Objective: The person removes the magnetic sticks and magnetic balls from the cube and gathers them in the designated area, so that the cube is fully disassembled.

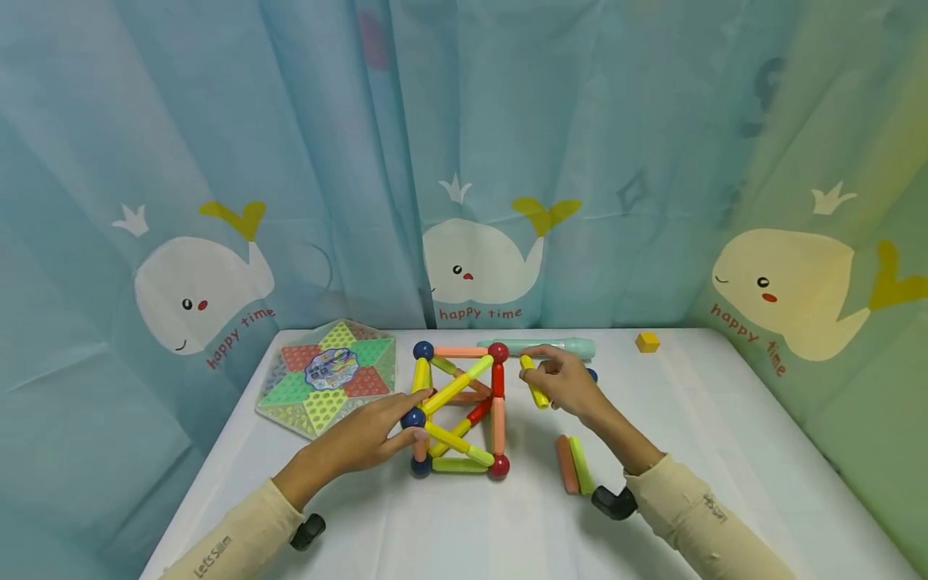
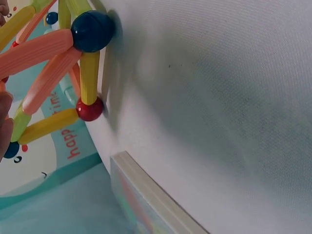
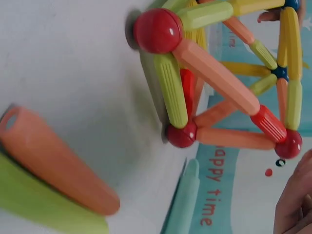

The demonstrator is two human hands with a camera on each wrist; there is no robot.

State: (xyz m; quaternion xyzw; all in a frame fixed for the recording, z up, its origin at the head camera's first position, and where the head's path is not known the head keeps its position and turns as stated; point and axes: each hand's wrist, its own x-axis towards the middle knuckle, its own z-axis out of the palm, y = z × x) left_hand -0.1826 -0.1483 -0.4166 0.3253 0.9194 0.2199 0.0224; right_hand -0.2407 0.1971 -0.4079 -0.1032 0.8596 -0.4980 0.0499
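Held rod [image 1: 538, 394] is yel., balls [image 1: 498, 466] dk blue/red, curtain [image 1: 478, 105] whale-print.

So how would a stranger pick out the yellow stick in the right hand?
On the white table, find the ball-and-stick frame. Just to its right, the person's right hand holds the yellow stick at a slant. Unlike the frame's yellow sticks, it joins no ball, and the two loose sticks lying nearby are orange and green.

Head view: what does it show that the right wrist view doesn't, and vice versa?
Only the head view: the yellow cube and the yellow stick pinched in the right hand.
Only the right wrist view: the hole in the end of the loose orange stick.
Both: that stick, the loose green stick, the ball-and-stick frame, the right hand.
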